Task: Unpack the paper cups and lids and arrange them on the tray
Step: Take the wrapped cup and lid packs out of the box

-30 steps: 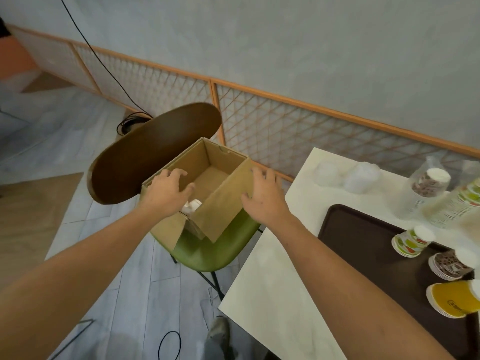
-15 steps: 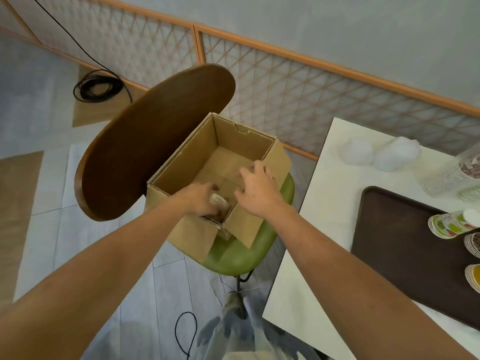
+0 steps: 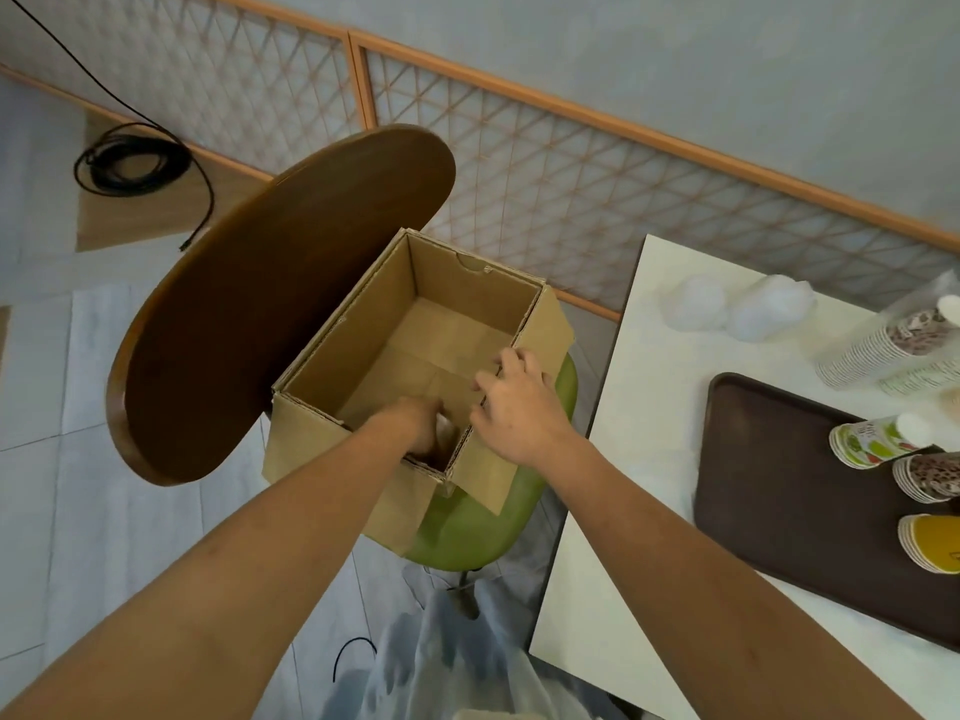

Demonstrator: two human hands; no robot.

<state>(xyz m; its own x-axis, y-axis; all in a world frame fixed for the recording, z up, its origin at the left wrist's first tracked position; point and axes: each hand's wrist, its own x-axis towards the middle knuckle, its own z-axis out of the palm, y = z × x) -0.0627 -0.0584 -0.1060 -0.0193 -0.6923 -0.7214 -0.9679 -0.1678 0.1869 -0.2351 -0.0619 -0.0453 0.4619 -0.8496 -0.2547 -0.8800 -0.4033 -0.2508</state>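
White table (image 3: 613, 511) is standing just right of the right hand (image 3: 519, 407). Cardboard box (image 3: 363, 330) is sitting on a green chair (image 3: 467, 532), and the right hand is hooking its fingers over the box's wall. Brown tray (image 3: 779, 511), farther right, is carrying paper cup stacks (image 3: 872, 441) lying sideways. Left hand (image 3: 415, 423) is reaching into the box's near corner; its grip can't be told.

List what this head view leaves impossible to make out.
- Head view: what the left hand holds, hidden by the hand itself and the near wall of the cardboard box.
- Head view: yellow cups, cut off by the right edge.
- Head view: clear lids, blurred; count unclear.
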